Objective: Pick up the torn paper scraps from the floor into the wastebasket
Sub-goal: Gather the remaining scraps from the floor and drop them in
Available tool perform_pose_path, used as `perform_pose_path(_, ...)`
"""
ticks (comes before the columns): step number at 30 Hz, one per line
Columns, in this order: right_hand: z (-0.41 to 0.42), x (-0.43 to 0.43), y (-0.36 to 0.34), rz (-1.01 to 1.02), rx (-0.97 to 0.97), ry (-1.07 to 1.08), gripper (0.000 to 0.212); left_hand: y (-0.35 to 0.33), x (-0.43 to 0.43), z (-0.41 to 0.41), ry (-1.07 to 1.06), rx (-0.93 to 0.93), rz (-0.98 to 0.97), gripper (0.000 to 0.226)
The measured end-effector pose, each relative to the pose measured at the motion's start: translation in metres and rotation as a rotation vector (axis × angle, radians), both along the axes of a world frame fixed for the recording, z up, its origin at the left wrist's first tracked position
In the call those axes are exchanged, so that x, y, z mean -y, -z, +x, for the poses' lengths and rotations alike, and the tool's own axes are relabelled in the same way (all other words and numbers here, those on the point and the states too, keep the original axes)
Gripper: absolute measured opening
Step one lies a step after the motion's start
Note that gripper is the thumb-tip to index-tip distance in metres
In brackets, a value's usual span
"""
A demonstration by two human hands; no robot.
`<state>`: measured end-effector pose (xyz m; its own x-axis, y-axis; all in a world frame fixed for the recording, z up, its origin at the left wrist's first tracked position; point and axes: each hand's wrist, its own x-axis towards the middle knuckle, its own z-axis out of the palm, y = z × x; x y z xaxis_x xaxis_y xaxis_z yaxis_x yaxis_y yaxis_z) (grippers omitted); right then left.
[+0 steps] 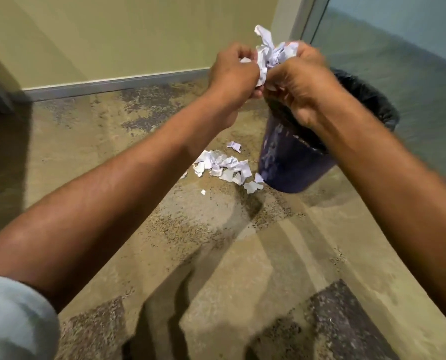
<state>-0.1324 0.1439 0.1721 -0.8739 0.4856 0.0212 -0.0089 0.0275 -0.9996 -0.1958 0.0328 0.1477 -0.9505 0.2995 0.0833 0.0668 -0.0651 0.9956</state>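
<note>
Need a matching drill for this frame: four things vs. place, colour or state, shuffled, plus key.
Things:
1. wad
2. scraps
3. wastebasket
4. sleeve

Descriptions:
A. lying loose on the carpet
B. light blue, bottom left corner
C. gripped by left hand and right hand
D. holds a black liner

Pairs: 1-C, 2-A, 3-D, 4-B
</note>
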Motion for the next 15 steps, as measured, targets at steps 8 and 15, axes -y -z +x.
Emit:
perform_pose_path(8, 0.03, -0.046, -0.027, -0.023, -0.001, 0.156, 0.034, -0.021, -0.082, 0.022, -0.024, -0.055, -0.142, 0.017)
perform_pose_path(15, 0.045, -0.111, -0.01, -0.021, 0.235, 0.327, 0.026, -0.019, -0.125, 0.043, 0.064, -0.136, -0.334, 0.023)
